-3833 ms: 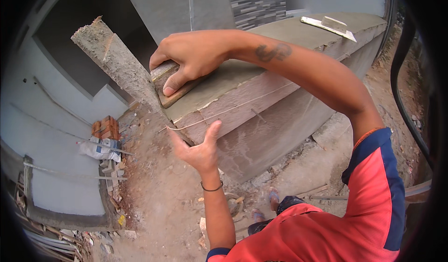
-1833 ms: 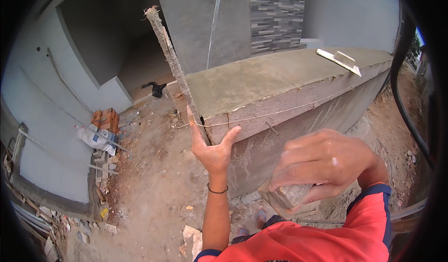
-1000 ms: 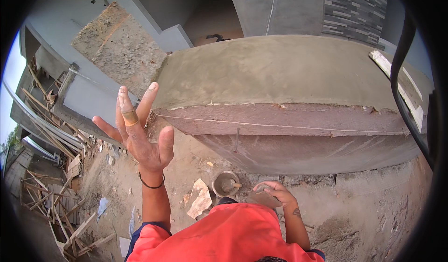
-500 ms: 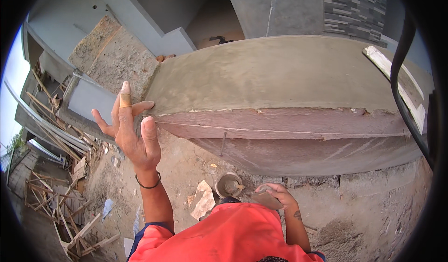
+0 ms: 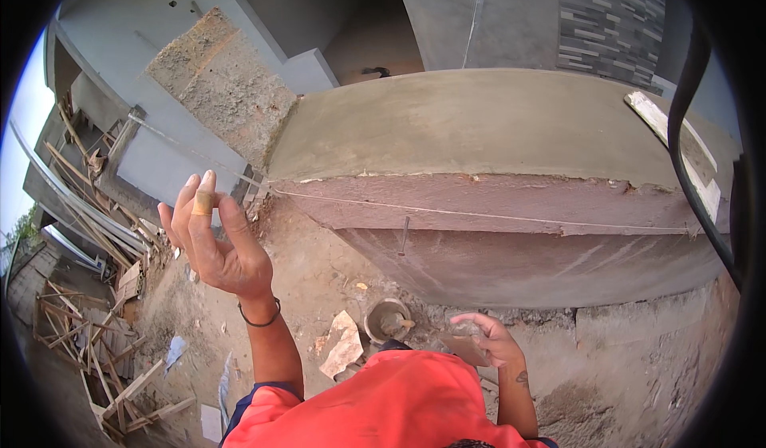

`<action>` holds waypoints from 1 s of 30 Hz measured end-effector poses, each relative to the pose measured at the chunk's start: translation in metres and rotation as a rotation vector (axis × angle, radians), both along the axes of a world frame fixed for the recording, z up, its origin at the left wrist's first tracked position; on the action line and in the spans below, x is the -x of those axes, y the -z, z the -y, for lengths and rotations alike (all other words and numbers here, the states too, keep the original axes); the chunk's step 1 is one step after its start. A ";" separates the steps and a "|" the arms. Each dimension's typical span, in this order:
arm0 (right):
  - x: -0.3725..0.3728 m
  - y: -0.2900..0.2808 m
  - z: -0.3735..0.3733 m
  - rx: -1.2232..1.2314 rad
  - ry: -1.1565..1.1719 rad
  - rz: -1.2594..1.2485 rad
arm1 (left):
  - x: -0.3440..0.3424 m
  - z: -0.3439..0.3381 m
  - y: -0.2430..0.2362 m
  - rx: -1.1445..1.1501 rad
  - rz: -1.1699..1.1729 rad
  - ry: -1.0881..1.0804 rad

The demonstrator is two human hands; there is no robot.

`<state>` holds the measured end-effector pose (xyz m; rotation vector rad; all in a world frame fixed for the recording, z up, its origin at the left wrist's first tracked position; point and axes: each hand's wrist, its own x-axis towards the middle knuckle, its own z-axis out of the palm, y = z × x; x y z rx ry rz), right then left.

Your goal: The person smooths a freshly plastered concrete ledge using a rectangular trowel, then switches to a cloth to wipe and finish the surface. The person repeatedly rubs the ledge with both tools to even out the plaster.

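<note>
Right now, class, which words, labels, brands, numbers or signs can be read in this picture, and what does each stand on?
None can be read.
The dark mark on the right forearm is too small to make out.
No lettering shows on the flat tool in the right hand or the red shirt.

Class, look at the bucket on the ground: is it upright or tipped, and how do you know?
Upright: the bucket has its round mouth facing up, with grey material visible inside.
</note>
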<state>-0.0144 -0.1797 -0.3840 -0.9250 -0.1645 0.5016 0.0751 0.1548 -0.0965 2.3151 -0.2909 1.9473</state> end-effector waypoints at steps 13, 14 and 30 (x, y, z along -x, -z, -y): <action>-0.068 -0.433 -0.060 1.041 0.110 1.747 | -0.022 0.005 0.098 0.532 -0.271 0.534; -0.091 -0.446 -0.074 1.119 -0.096 1.747 | -0.026 0.007 0.099 0.532 -0.268 0.537; -0.241 -0.432 -0.187 0.911 -0.787 1.703 | -0.072 0.023 0.132 0.888 -0.195 0.708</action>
